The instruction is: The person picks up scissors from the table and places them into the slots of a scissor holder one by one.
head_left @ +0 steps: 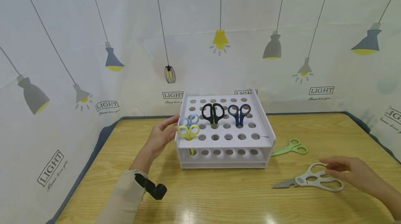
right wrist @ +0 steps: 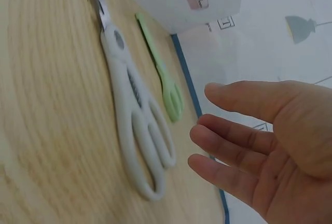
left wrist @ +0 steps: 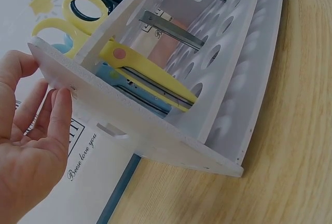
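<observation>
Head view high, facing wall; wrist views close; rack (head_left: 223, 137) shared by all.

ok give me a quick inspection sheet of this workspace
surface: wooden table, glare near the front edge
job's things: white rack holds yellow, light blue, black and navy scissors; white scissors and green scissors lie flat beside it
clutter: nothing seen
grippers: left hand touches the rack's side; right hand open over the white scissors' handles
cables: nothing seen
surroundings: lamp-print backdrop
</observation>
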The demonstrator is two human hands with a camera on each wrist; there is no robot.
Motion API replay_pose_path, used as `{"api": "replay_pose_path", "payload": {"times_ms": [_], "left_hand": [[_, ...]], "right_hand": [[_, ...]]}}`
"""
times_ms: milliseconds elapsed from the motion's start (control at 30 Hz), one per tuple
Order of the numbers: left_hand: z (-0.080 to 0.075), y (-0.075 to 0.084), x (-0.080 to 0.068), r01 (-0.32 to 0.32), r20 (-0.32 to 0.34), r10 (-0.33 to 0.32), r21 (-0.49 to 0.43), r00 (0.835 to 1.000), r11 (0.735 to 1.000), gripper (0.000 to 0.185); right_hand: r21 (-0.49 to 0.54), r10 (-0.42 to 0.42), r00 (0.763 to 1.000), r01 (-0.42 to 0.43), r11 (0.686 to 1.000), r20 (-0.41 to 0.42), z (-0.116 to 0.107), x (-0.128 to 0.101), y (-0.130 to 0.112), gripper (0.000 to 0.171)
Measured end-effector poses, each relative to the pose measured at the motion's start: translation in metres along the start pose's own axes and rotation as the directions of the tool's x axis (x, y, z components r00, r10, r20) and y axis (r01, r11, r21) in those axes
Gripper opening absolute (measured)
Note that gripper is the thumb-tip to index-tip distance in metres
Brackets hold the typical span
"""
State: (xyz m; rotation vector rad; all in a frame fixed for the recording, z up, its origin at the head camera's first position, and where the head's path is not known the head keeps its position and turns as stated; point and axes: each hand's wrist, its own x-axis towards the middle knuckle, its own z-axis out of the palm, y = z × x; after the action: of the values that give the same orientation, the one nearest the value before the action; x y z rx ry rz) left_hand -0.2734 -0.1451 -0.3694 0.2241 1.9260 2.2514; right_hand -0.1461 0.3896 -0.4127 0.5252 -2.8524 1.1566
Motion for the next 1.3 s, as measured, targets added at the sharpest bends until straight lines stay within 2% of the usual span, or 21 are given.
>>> {"api": "replay_pose_path", "payload": {"times_ms": [100, 267, 400, 567, 700, 1000, 1300], "left_hand": [[0.000, -0.001, 0.000, -0.002, -0.006, 0.002, -0.002, 1.000, 1.000, 0.046], [0.000, -0.001, 0.001, -0.007, -0.011, 0.007, -0.011, 1.000, 1.000, 0.046], [0.000, -0.002, 0.001, -0.005, -0.009, 0.005, -0.006, 1.000, 1.000, 0.047], [0.000, -0.002, 0.002, -0.006, -0.003, 0.006, -0.016, 1.000, 1.000, 0.047], [0.000, -0.002, 0.002, -0.006, 0.001, 0.006, -0.030, 1.000, 1.000, 0.047], [0.000, -0.003, 0.003, 0.001, -0.001, -0.001, -0.025, 1.000, 1.000, 0.048], [0.000, -0.002, 0.002, -0.003, 0.002, 0.003, -0.035, 1.000, 0.999, 0.048]], "right_hand": [[-0.030, 0.066, 0.998, -0.066, 0.997, 0.013, 0.000, -0.004, 0.006, 0.027], [-0.077, 0.192, 0.981, -0.191, 0.979, 0.005, 0.000, -0.008, 0.012, 0.042], [-0.077, 0.252, 0.968, -0.251, 0.965, -0.001, 0.001, -0.010, 0.018, 0.048], [-0.055, 0.282, 0.959, -0.282, 0.958, 0.003, 0.002, -0.011, 0.029, 0.050], [-0.050, 0.267, 0.964, -0.268, 0.962, -0.010, 0.004, -0.013, 0.035, 0.049], [-0.069, 0.286, 0.958, -0.287, 0.955, -0.025, 0.006, -0.016, 0.039, 0.049], [-0.130, 0.361, 0.930, -0.367, 0.921, -0.067, 0.007, -0.017, 0.042, 0.055]]}}
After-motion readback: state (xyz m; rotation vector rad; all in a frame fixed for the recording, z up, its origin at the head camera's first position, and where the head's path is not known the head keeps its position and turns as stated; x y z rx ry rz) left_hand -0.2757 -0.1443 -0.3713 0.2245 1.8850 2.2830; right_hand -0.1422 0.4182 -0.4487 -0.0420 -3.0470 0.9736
